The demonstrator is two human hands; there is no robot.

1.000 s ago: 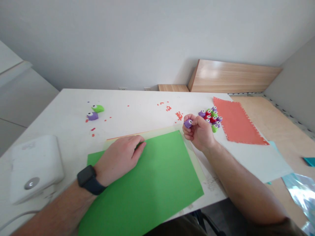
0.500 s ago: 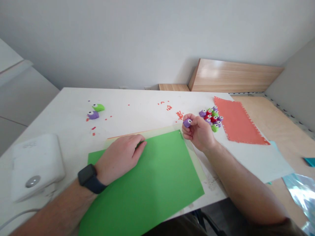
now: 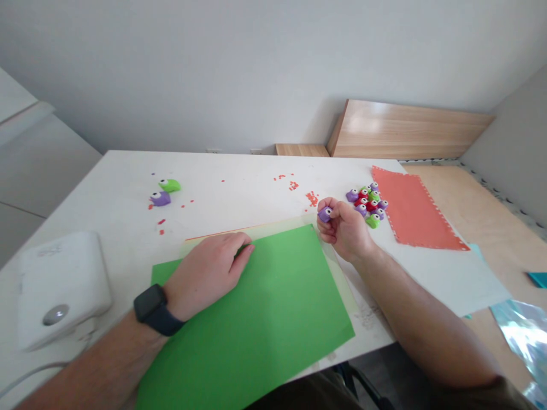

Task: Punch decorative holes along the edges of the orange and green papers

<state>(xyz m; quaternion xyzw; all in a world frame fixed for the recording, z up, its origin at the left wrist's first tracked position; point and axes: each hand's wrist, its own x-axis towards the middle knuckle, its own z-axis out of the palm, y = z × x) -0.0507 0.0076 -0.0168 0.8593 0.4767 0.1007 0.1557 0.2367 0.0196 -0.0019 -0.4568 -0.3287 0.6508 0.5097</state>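
My right hand is raised above the table, shut on a small purple craft punch with a round eye. Just beyond it lies a tight group of several purple, red and green punches. My left hand, a dark watch on its wrist, rests on a large green paper sheet with its fingers loosely curled. A pale green sheet and an orange edge show beneath the green one. Far left, a green punch sits beside a purple one.
On the white table lie orange-red paper bits and an orange sheet with a notched edge. A white rounded device stands at left. Iridescent foil and a teal scrap lie on the wooden surface at right.
The view has drifted very slightly. Both hands keep their places, and the right hand still holds the purple punch.
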